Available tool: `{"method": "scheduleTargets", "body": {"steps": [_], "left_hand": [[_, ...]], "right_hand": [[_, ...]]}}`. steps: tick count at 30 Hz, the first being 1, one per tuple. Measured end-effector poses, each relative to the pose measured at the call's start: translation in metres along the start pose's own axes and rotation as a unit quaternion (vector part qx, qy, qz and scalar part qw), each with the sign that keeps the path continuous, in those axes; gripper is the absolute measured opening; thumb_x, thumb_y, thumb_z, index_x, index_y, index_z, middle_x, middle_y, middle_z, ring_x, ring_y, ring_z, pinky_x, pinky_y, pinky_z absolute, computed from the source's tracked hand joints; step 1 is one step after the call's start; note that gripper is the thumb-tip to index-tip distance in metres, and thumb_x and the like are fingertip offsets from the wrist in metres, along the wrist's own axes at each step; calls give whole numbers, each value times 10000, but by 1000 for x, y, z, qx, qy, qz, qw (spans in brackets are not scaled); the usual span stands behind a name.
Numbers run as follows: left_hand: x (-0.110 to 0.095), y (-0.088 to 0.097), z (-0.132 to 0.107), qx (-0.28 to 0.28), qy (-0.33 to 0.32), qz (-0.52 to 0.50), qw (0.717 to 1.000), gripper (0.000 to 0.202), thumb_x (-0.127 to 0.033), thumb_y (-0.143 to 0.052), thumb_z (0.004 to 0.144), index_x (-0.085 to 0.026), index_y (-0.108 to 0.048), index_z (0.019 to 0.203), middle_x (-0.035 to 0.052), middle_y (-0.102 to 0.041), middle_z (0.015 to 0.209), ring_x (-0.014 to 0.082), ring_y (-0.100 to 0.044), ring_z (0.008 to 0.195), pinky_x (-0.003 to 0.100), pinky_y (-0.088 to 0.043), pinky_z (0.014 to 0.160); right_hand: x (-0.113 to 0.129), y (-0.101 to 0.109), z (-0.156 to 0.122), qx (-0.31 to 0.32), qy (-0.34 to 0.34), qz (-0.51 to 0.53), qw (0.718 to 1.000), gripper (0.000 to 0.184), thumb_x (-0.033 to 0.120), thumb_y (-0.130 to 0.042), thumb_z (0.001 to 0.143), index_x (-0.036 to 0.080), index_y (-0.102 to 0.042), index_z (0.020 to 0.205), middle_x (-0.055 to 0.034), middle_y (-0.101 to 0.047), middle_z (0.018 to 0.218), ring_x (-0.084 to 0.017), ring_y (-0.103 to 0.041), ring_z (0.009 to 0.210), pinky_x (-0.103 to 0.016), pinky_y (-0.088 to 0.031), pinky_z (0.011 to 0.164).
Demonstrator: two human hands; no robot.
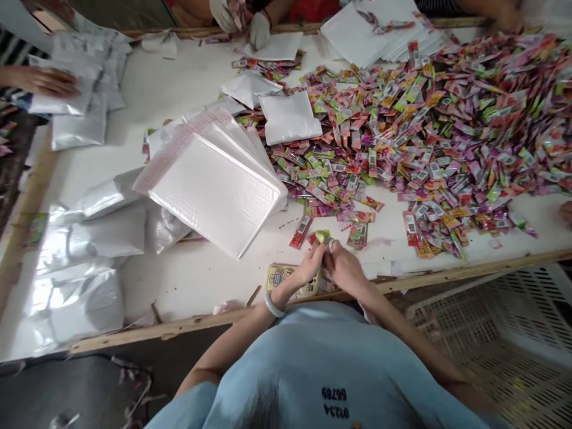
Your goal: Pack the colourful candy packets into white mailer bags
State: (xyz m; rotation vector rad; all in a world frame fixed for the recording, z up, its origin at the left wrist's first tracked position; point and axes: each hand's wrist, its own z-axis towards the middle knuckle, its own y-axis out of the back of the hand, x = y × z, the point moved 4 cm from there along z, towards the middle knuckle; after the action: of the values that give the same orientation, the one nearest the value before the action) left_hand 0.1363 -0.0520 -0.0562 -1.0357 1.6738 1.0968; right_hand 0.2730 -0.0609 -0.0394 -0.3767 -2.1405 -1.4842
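Both my hands meet above the near edge of the table. My left hand [313,262], with a pale bangle on its wrist, is closed on a small bunch of green and red snack sachets [322,236]. My right hand [344,268] is closed against the same bunch from the right; its fingertips are partly hidden. Under my left wrist lies a yellow phone case [276,276] with cartoon figures. Loose sachets, a red one [301,232] and a green one [357,235], lie just beyond my hands.
A large heap of sachets [402,131] spreads to the right. White mailer bags [214,185] lie fanned at centre left, filled bags [107,232] farther left. Co-workers' gloved hands [259,31] and a bare hand [56,81] work across the table. A plastic crate [496,333] stands below right.
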Motion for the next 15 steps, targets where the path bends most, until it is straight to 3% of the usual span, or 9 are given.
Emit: {"method": "scheduleTargets", "body": {"steps": [2, 4, 7, 9, 12, 15], "left_hand": [[2, 0, -2, -49, 19, -88, 995, 224, -378, -543, 979, -185, -644, 1031, 93, -736, 1022, 237, -704, 1020, 393, -575, 963], [1, 4, -2, -102, 35, -169, 980, 260, -408, -655, 906, -181, -655, 1034, 92, -747, 1034, 234, -707, 1017, 378, -568, 961], [-6, 15, -3, -123, 39, -197, 972, 289, -405, -731, 838, -171, -675, 998, 79, -756, 948, 224, -717, 916, 365, -576, 896], [-14, 22, -4, -113, 35, -192, 974, 283, -408, -767, 806, -166, -673, 919, 55, -730, 811, 208, -701, 781, 342, -580, 786], [-24, 29, -7, -119, 21, -190, 974, 294, -421, -792, 792, -173, -651, 862, 22, -683, 723, 172, -660, 677, 301, -557, 690], [-23, 30, -10, -145, 69, -235, 959, 377, -448, -818, 763, -191, -602, 936, -35, -608, 648, 121, -567, 548, 255, -498, 553]], "right_hand": [[9, 0, -5, 34, 108, 30, 993, 243, 265, -535, 973, 191, -623, 1187, -137, -727, 1091, -275, -698, 1014, -395, -555, 883], [-3, 23, 7, 27, 143, 37, 989, 259, 266, -557, 968, 214, -644, 1206, -123, -716, 1156, -268, -683, 1046, -407, -552, 917], [-46, 74, 40, -64, 50, -84, 993, 340, 211, -580, 937, 172, -632, 1271, -184, -674, 1273, -342, -620, 1174, -491, -507, 990], [-67, 95, 55, -81, 1, -179, 981, 340, 185, -583, 925, 130, -637, 1256, -226, -649, 1310, -397, -554, 1266, -539, -459, 1037], [-74, 99, 54, -124, -53, -222, 966, 297, 275, -520, 997, 105, -637, 1211, -247, -653, 1267, -399, -560, 1238, -515, -461, 1014], [-70, 84, 35, -192, -171, -217, 942, 497, 492, -528, 1005, 56, -597, 1234, -301, -647, 1202, -420, -603, 1159, -496, -501, 909]]}}
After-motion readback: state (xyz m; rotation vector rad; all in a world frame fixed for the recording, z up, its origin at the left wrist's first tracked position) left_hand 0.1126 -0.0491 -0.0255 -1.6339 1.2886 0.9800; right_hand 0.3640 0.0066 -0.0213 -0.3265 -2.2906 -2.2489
